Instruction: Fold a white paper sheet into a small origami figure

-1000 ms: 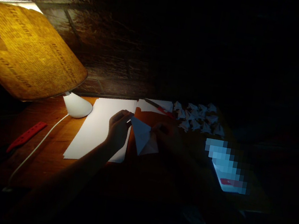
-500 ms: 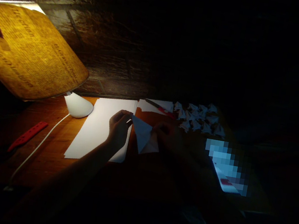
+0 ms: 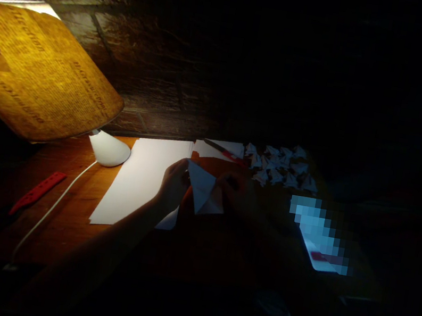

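A folded sheet of white paper [image 3: 203, 192] hangs between my two hands over the table, its creases showing faintly. My left hand [image 3: 173, 181] pinches its upper left corner, in front of a large stack of white paper [image 3: 142, 179]. At the right edge of the fold, my right hand [image 3: 236, 189] grips the paper between closed fingertips; deep shadow hides most of that hand. Several small folded paper pieces [image 3: 272, 176] lie in rows at the back right, beyond my right hand.
A lamp with a yellow printed shade [image 3: 46, 76] and white base [image 3: 109, 149] stands left, its white cord [image 3: 53, 202] trailing forward. Near it lies a red-handled tool [image 3: 37, 193]. A red-handled blade [image 3: 222, 151] rests on smaller sheets [image 3: 233, 146]. A lit phone [image 3: 320, 241] lies right.
My left hand has turned and shifted slightly right, still pinching the paper's corner. The right hand has hardly moved, and the fold keeps nearly the same shape.
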`<state>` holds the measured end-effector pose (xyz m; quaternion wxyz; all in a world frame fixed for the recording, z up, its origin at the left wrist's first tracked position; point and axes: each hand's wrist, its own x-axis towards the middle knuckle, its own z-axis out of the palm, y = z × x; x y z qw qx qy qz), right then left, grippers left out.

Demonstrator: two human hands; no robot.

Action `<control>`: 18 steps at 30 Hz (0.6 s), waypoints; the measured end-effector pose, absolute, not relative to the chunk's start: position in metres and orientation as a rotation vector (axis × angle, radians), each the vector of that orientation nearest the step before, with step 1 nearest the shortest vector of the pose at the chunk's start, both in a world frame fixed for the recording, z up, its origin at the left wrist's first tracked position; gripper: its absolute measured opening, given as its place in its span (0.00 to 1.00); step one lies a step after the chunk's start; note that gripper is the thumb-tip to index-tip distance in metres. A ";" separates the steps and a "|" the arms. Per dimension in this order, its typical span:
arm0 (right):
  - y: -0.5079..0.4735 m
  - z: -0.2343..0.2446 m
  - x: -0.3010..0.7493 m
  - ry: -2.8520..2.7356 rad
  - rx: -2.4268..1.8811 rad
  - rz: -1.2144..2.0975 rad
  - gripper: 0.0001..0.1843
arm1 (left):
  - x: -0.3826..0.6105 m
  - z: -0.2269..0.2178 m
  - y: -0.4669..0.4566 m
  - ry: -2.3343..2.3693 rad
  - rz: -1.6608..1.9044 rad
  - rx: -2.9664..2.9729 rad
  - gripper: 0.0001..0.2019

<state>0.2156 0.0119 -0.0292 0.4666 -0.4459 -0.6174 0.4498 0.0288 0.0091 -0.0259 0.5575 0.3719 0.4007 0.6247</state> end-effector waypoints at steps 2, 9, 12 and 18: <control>0.012 -0.029 0.215 -1.508 -1.086 1.124 0.09 | 0.032 -0.030 0.007 1.025 1.429 0.909 0.17; 0.010 -0.032 0.212 -1.557 -0.994 1.217 0.08 | 0.037 -0.027 -0.001 1.161 1.393 0.981 0.13; 0.008 -0.033 0.210 -1.561 -0.988 1.181 0.08 | 0.039 -0.024 -0.004 1.159 1.336 1.037 0.12; 0.006 -0.032 0.210 -1.613 -0.989 1.139 0.09 | 0.042 -0.024 -0.008 1.129 1.337 1.084 0.12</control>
